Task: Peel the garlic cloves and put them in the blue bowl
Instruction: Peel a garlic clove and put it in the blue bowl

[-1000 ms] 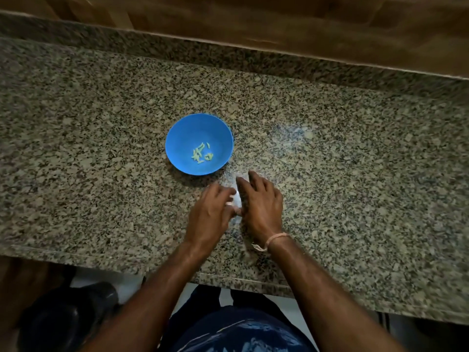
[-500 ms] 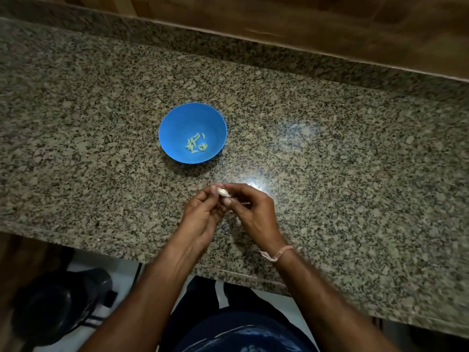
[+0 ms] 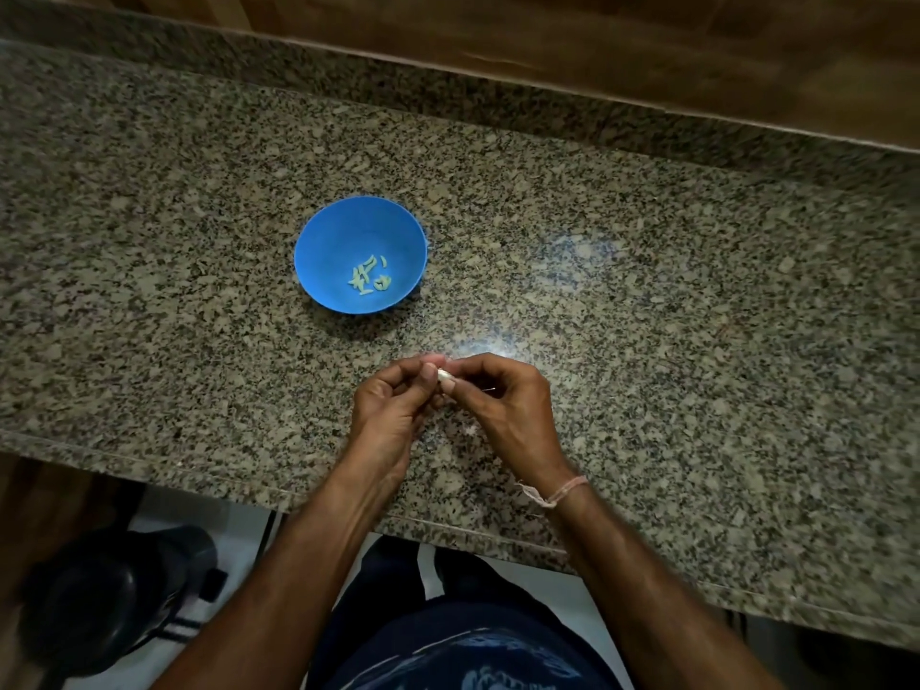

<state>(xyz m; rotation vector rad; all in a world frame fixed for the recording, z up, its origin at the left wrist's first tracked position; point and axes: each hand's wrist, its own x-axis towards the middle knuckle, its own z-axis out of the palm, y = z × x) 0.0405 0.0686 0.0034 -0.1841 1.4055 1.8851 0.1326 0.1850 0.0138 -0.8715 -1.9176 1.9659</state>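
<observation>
A small white garlic clove [image 3: 444,375] is pinched between the fingertips of both hands, a little above the granite counter [image 3: 647,316]. My left hand [image 3: 393,410] holds it from the left and my right hand [image 3: 503,405] from the right, fingers curled toward each other. The blue bowl [image 3: 343,231] stands on the counter just beyond and left of the hands, with several pale peeled cloves [image 3: 369,278] lying in its bottom. Most of the clove is hidden by the fingers.
The counter's front edge [image 3: 199,470] runs just below my wrists. A raised granite ledge and wooden wall [image 3: 547,37] close off the back. A dark round container [image 3: 99,600] stands on the floor at lower left. A few pale skin scraps [image 3: 468,430] lie under the hands.
A second ago both hands lay low on the counter around the clove. They have lifted it off the surface and now hold it between the fingertips. The bowl has not moved.
</observation>
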